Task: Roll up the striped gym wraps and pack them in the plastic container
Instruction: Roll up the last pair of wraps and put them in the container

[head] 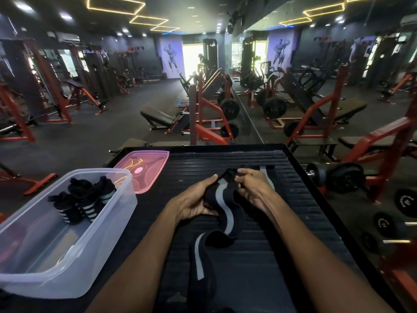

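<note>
Three rolled striped wraps (82, 201) sit in the clear plastic container (94, 251); both hands, left hand (198, 203) and right hand (252, 188), pinch one black grey-striped wrap (228, 213), barely rolled.

Dim gym, neon ceiling strips (117, 5), blown-out far window (191, 59), wide-angle bowed edges.

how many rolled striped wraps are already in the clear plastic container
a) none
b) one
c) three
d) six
c, three rolled black wraps with pale stripes stand together at the far end of the clear plastic container, while both hands work on another wrap.
</note>
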Motion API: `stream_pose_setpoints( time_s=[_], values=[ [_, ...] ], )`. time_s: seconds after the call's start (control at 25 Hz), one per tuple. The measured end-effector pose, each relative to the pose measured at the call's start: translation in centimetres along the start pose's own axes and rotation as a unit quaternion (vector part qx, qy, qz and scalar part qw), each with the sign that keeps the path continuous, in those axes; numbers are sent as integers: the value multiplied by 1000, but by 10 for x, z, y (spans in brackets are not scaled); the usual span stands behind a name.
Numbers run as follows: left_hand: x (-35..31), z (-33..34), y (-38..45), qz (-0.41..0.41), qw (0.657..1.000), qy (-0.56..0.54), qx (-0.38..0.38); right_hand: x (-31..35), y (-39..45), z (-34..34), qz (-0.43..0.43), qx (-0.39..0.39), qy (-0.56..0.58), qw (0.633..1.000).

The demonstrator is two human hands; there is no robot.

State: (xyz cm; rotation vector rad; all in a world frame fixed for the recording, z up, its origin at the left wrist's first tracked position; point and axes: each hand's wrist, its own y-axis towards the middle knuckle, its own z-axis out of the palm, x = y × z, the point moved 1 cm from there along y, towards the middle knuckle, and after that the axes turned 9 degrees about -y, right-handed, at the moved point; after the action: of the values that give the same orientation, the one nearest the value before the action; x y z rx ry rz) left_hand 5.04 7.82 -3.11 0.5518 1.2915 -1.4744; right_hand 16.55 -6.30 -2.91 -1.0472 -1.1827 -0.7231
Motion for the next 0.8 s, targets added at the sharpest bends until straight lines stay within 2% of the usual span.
stream_pose_setpoints(
  time_s=[0.12, 0.24, 0.32, 0.4, 0.48, 0.56, 0.68, 0.8],
  values=[
    [0, -1, 6, 69, 994, -37, -78, 1, -5, 7, 9, -11, 60, 998],
    [2, 3, 9, 180, 971, -83, -130, 0, -11, 13, 21, 29, 84, 996],
    [-1, 1, 8, 220, 961, -81, -148, 0, -10, 12, -11, 44, 14, 999],
    [-4, -2, 6, 232, 959, -52, -151, 5, -10, 4, -102, -13, -113, 988],
    [-5, -2, 2, 243, 959, 31, -146, 14, -18, -1, -225, -39, -158, 961],
    [-3, 3, -2, 252, 951, 131, -120, 22, -26, -2, -311, 3, -180, 933],
    [-1, 6, -4, 233, 943, 225, -71, 26, -32, -6, -309, 76, -247, 915],
    [0, 7, -6, 233, 944, 229, -57, 20, -25, -14, -280, 124, -352, 884]
  ],
)
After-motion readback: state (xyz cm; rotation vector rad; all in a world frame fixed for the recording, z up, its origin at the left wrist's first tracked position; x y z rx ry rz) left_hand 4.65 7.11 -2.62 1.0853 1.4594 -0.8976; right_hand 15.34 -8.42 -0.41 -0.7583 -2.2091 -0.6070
